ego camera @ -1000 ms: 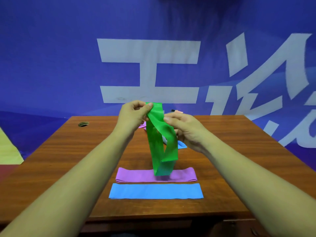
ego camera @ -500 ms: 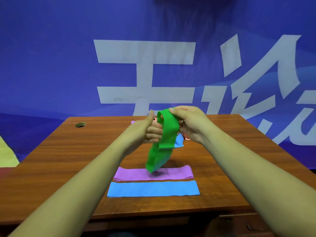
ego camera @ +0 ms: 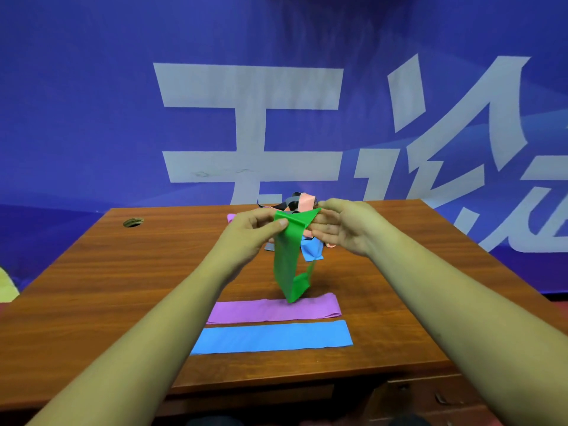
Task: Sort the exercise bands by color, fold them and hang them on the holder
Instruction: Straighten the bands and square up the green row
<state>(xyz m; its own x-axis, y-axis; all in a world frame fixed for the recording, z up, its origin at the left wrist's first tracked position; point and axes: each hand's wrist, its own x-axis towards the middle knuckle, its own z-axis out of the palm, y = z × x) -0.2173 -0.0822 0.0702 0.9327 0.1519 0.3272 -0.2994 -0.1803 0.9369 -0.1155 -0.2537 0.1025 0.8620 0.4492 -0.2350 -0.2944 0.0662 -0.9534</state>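
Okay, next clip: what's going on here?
A person holds a green band over the wooden table, the left hand and right hand each pinching its top edge while the rest hangs down. A purple band and a blue band lie flat side by side nearer the person. More bands sit in a pile behind. No holder is in view.

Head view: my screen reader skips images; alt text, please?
The left hand and right hand hold a green band above a wooden table. A purple band and a blue band lie flat nearer, a tangled pile behind.

The wooden table (ego camera: 92,287) bears a flat purple band (ego camera: 273,312), blue band (ego camera: 272,339) and a far heap of bands (ego camera: 310,250)
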